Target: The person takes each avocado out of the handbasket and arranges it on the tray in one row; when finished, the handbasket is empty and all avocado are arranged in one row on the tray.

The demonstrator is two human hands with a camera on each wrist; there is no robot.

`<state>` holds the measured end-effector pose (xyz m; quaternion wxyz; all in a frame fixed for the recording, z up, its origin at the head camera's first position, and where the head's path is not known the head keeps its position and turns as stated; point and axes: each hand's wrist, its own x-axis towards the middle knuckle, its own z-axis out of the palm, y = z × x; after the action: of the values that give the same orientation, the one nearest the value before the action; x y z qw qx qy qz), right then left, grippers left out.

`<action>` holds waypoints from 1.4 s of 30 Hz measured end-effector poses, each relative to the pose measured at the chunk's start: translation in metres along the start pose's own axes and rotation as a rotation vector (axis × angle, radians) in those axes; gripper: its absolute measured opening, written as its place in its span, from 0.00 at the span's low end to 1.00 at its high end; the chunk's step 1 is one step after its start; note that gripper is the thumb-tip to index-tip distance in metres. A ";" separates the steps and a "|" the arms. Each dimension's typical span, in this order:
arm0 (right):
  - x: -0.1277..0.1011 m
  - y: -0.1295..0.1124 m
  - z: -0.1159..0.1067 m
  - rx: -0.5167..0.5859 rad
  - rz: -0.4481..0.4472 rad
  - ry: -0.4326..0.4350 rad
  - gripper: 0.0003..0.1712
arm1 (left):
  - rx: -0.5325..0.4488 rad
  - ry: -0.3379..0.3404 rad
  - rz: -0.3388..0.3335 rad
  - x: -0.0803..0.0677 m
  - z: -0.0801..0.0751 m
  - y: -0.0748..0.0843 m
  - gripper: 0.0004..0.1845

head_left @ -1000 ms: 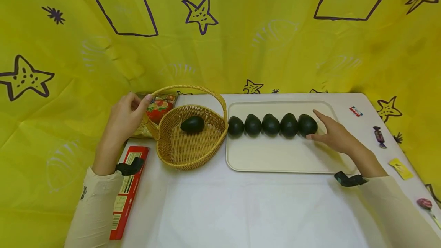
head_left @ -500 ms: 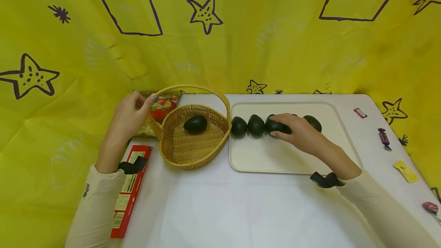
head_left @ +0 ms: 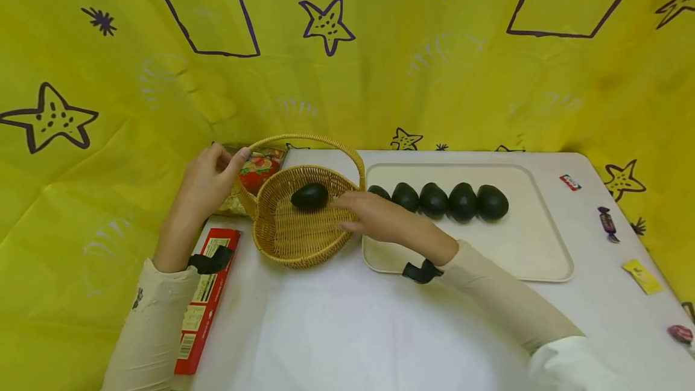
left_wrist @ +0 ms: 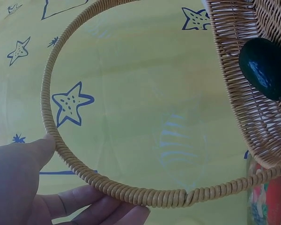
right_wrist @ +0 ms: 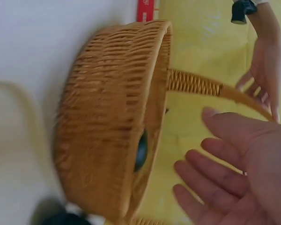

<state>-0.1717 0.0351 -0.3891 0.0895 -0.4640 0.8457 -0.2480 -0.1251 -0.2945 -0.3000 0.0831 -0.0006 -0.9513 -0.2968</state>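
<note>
My left hand [head_left: 203,181] grips the handle [left_wrist: 48,89] of a heart-shaped wicker basket [head_left: 301,237], thumb on one side and fingers on the other. One dark green avocado [head_left: 309,197] lies inside the basket. Over the basket's right rim hovers my right hand [head_left: 377,217], its fingers loosely spread; in the right wrist view nothing is between those fingers [right_wrist: 210,176]. Several more avocados [head_left: 463,202] stand in a row on the cream tray [head_left: 472,255] right of the basket. My right hand partly covers the leftmost avocado [head_left: 378,191].
A red box [head_left: 203,306] lies left of the basket, under my left forearm. A food packet [head_left: 257,171] is behind the basket. Wrapped sweets, including a purple one [head_left: 608,224] and a yellow one [head_left: 642,276], lie along the right table edge. A yellow patterned cloth [head_left: 380,77] hangs behind.
My right hand has swept left from the right end of the avocado row, over the row, to the basket's rim. My left hand stays on the handle. The avocados look unmoved.
</note>
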 end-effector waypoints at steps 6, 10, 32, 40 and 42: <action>0.049 -0.020 0.013 -0.080 0.010 -0.116 0.31 | -0.008 0.001 -0.011 0.000 0.000 0.000 0.34; 0.075 -0.027 0.020 -0.137 0.078 -0.208 0.37 | -0.003 0.004 -0.013 0.000 0.000 0.000 0.34; 0.139 -0.006 0.025 -0.264 0.406 -0.369 0.30 | -0.002 0.026 -0.002 0.000 0.000 0.001 0.32; 0.137 -0.006 0.025 -0.334 0.358 -0.283 0.36 | 0.001 0.015 -0.004 0.002 0.001 0.001 0.33; 0.137 -0.005 0.025 -0.336 0.331 -0.277 0.36 | 0.002 0.014 -0.003 0.002 0.001 0.001 0.33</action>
<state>-0.2340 -0.0890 -0.3973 0.1654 -0.3575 0.9189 -0.0205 -0.1274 -0.2930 -0.2994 0.0893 0.0031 -0.9510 -0.2960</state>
